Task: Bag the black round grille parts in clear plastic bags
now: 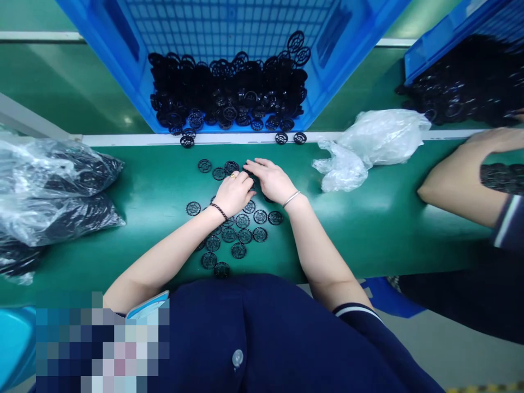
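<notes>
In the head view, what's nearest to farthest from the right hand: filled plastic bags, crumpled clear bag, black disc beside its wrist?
1. Black disc, just below the right hand
2. Crumpled clear bag, to the right
3. Filled plastic bags, far left

PLACE: factory workshop | green workbench | blue crate of black parts | bagged parts | co-worker's sleeve alongside

Black plastic discs, round and patterned with spokes, lie on a plain green tabletop. The bright blue plastic crate has a grid pattern. A navy cloth shirt carries a white stripe on its sleeve.
</notes>
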